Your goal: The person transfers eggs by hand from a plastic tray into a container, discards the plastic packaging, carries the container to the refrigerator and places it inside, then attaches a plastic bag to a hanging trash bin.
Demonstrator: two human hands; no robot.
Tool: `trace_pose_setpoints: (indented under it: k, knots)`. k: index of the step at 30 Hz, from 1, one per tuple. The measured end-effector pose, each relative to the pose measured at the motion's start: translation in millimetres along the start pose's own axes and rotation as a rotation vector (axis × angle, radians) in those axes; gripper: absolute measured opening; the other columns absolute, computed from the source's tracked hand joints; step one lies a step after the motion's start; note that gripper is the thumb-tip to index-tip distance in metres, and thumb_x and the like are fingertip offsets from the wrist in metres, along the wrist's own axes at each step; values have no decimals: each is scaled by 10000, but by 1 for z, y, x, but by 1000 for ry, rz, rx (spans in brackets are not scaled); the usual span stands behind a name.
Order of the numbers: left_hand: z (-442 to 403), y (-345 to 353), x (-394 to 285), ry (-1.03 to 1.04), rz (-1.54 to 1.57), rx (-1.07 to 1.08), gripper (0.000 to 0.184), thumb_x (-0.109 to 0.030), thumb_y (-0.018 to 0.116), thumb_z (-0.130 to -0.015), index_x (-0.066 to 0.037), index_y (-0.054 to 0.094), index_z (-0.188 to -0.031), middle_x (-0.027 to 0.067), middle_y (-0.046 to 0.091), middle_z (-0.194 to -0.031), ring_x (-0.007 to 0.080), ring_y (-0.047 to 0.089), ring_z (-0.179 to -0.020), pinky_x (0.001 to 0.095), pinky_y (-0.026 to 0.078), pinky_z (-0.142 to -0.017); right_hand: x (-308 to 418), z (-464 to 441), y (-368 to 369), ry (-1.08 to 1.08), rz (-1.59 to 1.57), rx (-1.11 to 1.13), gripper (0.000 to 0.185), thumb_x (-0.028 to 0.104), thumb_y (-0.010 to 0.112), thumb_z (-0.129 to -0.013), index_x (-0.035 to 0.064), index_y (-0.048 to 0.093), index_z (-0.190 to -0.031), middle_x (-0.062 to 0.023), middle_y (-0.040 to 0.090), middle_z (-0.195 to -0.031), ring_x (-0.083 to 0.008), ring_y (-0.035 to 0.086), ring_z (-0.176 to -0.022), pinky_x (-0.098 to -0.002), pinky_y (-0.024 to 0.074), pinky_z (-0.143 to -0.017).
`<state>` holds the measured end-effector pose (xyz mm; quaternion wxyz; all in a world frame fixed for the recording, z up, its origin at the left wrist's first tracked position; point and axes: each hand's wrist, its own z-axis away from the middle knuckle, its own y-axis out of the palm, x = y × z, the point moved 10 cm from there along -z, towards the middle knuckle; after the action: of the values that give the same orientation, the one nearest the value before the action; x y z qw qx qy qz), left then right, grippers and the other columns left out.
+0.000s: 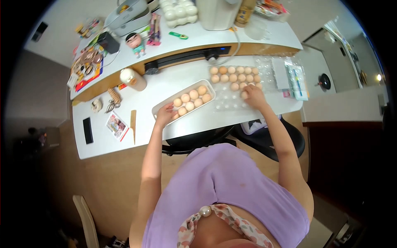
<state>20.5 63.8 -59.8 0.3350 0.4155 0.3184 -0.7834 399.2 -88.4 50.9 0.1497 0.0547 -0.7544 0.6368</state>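
Observation:
A long white tray (pixel 156 108) lies slantwise on the desk, holding two rows of eggs. My left hand (pixel 165 114) reaches into its near left end, with the fingers curled round an egg (pixel 175 116) there. To the right, a clear plastic egg carton (pixel 225 102) has several eggs (pixel 233 77) in its far rows; many nearer cups are bare. Over this carton, my right hand (pixel 255 98) is closed on an egg (pixel 245 95) at its fingertips.
Behind the tray stands a cream-topped bottle (pixel 133 79). A phone (pixel 87 130), a card (pixel 117 125) and a wooden comb (pixel 133 124) lie at left. Bubble wrap (pixel 266 68) and packets (pixel 297 82) sit at right. A raised shelf (pixel 198 41) runs along the back.

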Motion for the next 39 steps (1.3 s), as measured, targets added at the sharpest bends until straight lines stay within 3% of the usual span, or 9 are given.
trace_pose_setpoints:
  k: [5, 6, 9, 10, 13, 20, 27, 32, 39]
  knots:
    - [-6, -2, 1, 19, -23, -2, 395, -143, 623, -832, -48, 551, -1208, 97, 593, -1093, 175, 570, -926, 295, 476, -811, 31, -23, -63, 98, -122, -30, 321, 129, 678, -612, 90, 629, -927, -98, 583, -915, -297, 590, -824, -387, 491, -717]
    - [-3, -1, -1, -23, -44, 5, 355, -280, 528, -905, -59, 576, -1178, 73, 605, -1069, 159, 566, -923, 290, 471, -796, 49, -32, -77, 66, -165, -57, 343, 142, 697, -618, 71, 626, -946, -101, 576, -921, -291, 589, -815, -375, 492, -726]
    - [7, -3, -3, -161, 152, -31, 438, -408, 449, -932, -73, 565, -1190, 65, 589, -1091, 168, 549, -959, 295, 458, -807, 108, -64, -73, -52, -451, 25, 368, 157, 708, -653, 60, 616, -996, -84, 556, -927, -245, 573, -822, -331, 481, -726]
    - [7, 0, -3, -173, 123, 14, 585, -546, 331, -927, -85, 540, -1219, 94, 508, -1169, 227, 489, -1084, 371, 447, -852, 135, -74, -64, -119, -503, 44, 370, 163, 710, -661, 60, 615, -1004, -79, 556, -927, -235, 570, -823, -326, 479, -720]
    - [7, -1, 1, -247, 136, 17, 611, -572, 303, -920, -93, 526, -1226, 97, 501, -1200, 250, 486, -1109, 388, 451, -867, 220, -90, -23, -333, -495, 119, 365, 177, 710, -680, 55, 615, -1010, -68, 559, -937, -240, 575, -821, -327, 478, -713]
    - [21, 1, -17, -245, 280, 2, 445, -343, 259, -924, -98, 523, -1185, 69, 577, -1101, 175, 549, -1002, 346, 488, -740, 296, -90, 99, -443, -438, 359, 308, 144, 656, -722, 142, 635, -1030, -60, 564, -949, -258, 590, -825, -363, 486, -720]
    - [16, 4, -5, -313, 355, -9, 435, -314, 229, -942, -92, 461, -1235, 75, 552, -1132, 161, 557, -1000, 323, 511, -759, 300, -87, 107, -433, -360, 333, 336, 132, 639, -731, 162, 621, -1066, -59, 548, -995, -260, 593, -837, -363, 495, -722]
    - [11, 3, 6, -328, 392, -40, 408, -300, 250, -949, -69, 484, -1191, 72, 566, -1080, 159, 571, -955, 313, 511, -747, 303, -87, 116, -451, -207, 330, 254, 141, 579, -768, 103, 617, -1016, -75, 558, -1035, -269, 611, -836, -366, 507, -703]
    - [10, 1, 3, -242, 452, -126, 378, -289, 291, -959, -36, 523, -1118, 83, 590, -963, 142, 591, -783, 281, 496, -555, 298, -93, 146, -305, -119, 364, 220, 152, 516, -808, 64, 607, -988, -109, 602, -1025, -269, 636, -827, -358, 513, -690]
